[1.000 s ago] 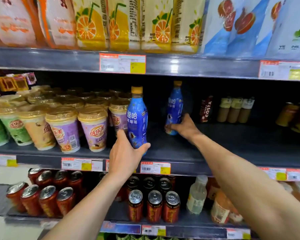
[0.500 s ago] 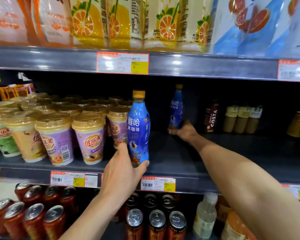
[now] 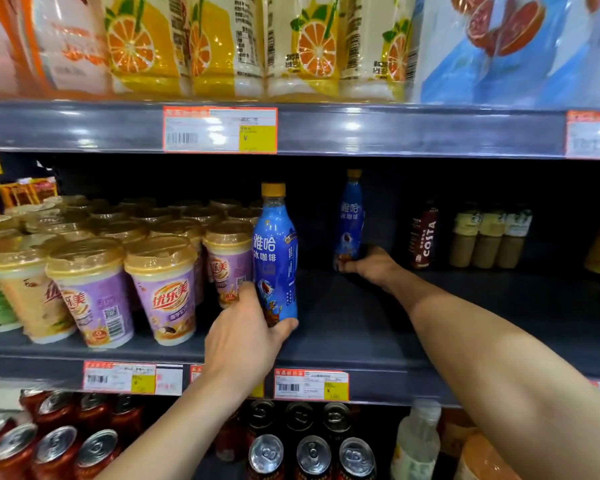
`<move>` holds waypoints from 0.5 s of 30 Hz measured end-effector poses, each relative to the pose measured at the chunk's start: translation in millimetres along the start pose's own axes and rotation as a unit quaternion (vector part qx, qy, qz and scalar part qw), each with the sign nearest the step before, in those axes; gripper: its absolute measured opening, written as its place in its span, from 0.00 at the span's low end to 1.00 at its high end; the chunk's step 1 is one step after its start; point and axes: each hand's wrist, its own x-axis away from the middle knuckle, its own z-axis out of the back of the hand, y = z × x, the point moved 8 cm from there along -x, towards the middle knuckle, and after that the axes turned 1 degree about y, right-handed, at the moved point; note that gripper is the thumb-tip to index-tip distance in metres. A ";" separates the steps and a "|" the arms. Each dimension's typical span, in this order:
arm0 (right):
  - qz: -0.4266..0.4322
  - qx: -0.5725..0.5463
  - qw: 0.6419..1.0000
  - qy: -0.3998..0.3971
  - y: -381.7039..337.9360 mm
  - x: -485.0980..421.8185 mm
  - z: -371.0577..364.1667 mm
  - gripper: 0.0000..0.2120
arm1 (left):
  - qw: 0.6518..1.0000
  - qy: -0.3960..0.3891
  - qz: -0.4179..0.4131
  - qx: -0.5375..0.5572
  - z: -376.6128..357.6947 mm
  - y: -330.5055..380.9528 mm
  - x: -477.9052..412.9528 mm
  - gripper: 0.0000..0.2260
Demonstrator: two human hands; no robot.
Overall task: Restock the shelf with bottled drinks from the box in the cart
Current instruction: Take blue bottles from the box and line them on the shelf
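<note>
Presently on the middle shelf (image 3: 361,341): two blue bottled drinks, upright. Near one (image 3: 275,258), at the front, just beside the purple-labelled cups (image 3: 160,292); my left hand (image 3: 243,344) was wrapped round its base, fingers curled shut on it. Far one (image 3: 350,216), deep at the back, left of a Costa bottle (image 3: 424,233); my right hand (image 3: 373,265) gripped its foot, fingers closed about it.
</note>
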 end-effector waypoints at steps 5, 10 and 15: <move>-0.017 0.133 0.990 -0.051 -16.9 50.0 10.2 0.27 | 0.999 -0.038 0.022 -0.027 -22.6 8.5 -28.1 0.32; 0.073 0.274 0.950 -0.133 -44.4 153.7 -2.1 0.32 | 0.995 -0.066 0.068 -0.008 -54.3 16.1 -70.6 0.33; 0.159 0.330 0.907 -0.207 -55.9 230.0 -20.8 0.48 | 0.995 -0.032 0.087 0.023 -81.9 23.1 -88.8 0.35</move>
